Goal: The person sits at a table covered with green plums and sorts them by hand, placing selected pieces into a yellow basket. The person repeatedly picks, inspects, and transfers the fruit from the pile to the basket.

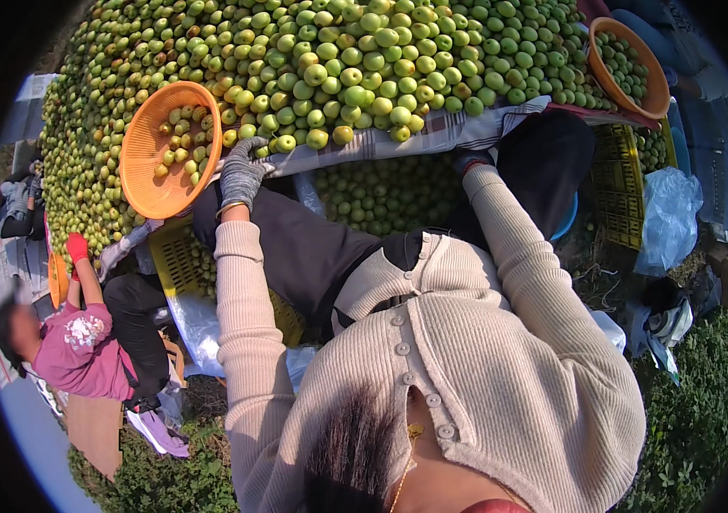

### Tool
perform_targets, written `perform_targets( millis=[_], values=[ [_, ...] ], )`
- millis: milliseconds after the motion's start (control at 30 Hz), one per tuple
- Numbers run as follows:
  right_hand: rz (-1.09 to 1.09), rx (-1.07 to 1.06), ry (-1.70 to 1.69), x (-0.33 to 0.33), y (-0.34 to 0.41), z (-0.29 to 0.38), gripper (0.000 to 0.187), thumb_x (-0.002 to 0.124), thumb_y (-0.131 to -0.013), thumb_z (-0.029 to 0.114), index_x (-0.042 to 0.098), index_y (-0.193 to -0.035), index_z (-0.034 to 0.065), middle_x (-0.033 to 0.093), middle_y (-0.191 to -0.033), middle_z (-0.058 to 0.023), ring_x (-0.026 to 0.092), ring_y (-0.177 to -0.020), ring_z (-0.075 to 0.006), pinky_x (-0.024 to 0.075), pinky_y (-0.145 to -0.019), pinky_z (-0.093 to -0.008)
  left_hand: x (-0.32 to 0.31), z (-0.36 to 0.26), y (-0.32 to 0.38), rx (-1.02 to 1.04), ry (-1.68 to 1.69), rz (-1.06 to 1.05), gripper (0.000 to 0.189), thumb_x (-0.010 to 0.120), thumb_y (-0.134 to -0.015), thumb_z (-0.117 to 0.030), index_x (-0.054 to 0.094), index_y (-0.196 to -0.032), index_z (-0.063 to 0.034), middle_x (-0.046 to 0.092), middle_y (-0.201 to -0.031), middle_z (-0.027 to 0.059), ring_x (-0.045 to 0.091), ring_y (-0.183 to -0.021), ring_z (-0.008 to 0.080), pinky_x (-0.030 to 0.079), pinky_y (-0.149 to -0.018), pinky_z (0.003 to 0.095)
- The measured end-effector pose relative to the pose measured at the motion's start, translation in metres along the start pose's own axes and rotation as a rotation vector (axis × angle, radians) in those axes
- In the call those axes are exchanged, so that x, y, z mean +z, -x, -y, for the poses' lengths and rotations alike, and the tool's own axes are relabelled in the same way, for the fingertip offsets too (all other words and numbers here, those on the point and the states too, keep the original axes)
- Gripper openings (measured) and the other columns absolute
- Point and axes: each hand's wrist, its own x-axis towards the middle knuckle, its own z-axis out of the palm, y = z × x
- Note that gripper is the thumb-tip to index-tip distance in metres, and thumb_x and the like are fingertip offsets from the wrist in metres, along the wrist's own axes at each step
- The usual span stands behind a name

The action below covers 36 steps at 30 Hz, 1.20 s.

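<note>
A large heap of round green fruit (364,70) lies before me on a plaid cloth (370,144). My left hand (243,170), in a grey knitted glove, is at the cloth's edge beside some fruit; its fingers are bent, and whether they grip the cloth is unclear. Just left of it, an orange plastic basket (136,154) stands tilted on the heap, holding several fruits. My right hand (474,157), gloved and in shadow, is at the cloth's underside near my knee; its fingers are mostly hidden. More fruit (389,195) lies in shade below the cloth, between my arms.
Yellow plastic crates (617,186) with fruit stand at both sides, with clear plastic bags (668,218) beside them. Another orange basket (662,77) of fruit is at the upper right. A co-worker (85,340) in a pink top and red gloves sits at the left; another person is farther off.
</note>
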Motion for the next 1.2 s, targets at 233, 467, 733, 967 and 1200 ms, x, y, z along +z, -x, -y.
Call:
perform_targets(
  millis=[233,467,733,967,1200],
  values=[
    [0.065,-0.018,0.025,0.004,-0.004,-0.005,0.036,0.061,-0.094,0.032,0.064,-0.122,0.009,0.069,-0.113,-0.0164,0.064,-0.103,-0.0325,0.0484,-0.09,-0.0411,0.005,0.005,0.002,-0.003,-0.106,-0.065,0.053,0.077,-0.069,0.011,0.064,-0.118,-0.0041,0.064,-0.104,0.0081,0.063,-0.088,0.0165,0.056,-0.082,0.0302],
    [0.142,-0.055,0.052,0.011,0.0,-0.007,0.037,0.061,-0.094,0.031,0.064,-0.123,0.0091,0.069,-0.114,-0.0163,0.064,-0.103,-0.0321,0.048,-0.091,-0.0408,0.011,0.002,0.013,0.147,-0.214,-0.162,0.042,0.073,-0.078,0.0,0.066,-0.118,-0.0082,0.067,-0.109,0.014,0.066,-0.099,0.0259,0.052,-0.092,0.0342],
    [0.318,-0.118,0.075,0.004,-0.008,-0.012,0.038,0.06,-0.094,0.031,0.063,-0.125,0.0092,0.069,-0.115,-0.0162,0.064,-0.104,-0.0316,0.0475,-0.093,-0.0405,0.017,-0.008,0.026,0.286,-0.281,-0.278,0.036,0.069,-0.08,-0.002,0.066,-0.116,-0.0074,0.063,-0.12,0.0148,0.059,-0.116,0.0312,0.048,-0.1,0.0373],
    [0.147,-0.516,-0.39,-0.039,0.074,0.006,0.035,0.062,-0.092,0.035,0.069,-0.114,0.0087,0.071,-0.102,-0.0159,0.068,-0.093,-0.0285,0.0528,-0.082,-0.039,0.035,-0.026,0.06,0.444,-0.261,-0.594,0.034,0.069,-0.083,-0.002,0.067,-0.116,-0.0071,0.062,-0.121,0.0133,0.059,-0.116,0.0299,0.048,-0.101,0.0381],
    [-0.424,-0.566,-0.607,-0.091,0.108,0.053,0.039,0.069,-0.089,0.029,0.062,-0.126,0.0202,0.064,-0.106,-0.0101,0.068,-0.085,-0.0264,0.0554,-0.076,-0.0379,0.073,-0.05,0.092,0.4,-0.022,-0.41,0.031,0.071,-0.086,-0.005,0.067,-0.116,-0.0061,0.061,-0.112,0.0051,0.06,-0.085,0.0147,0.053,-0.08,0.0279]
  ],
)
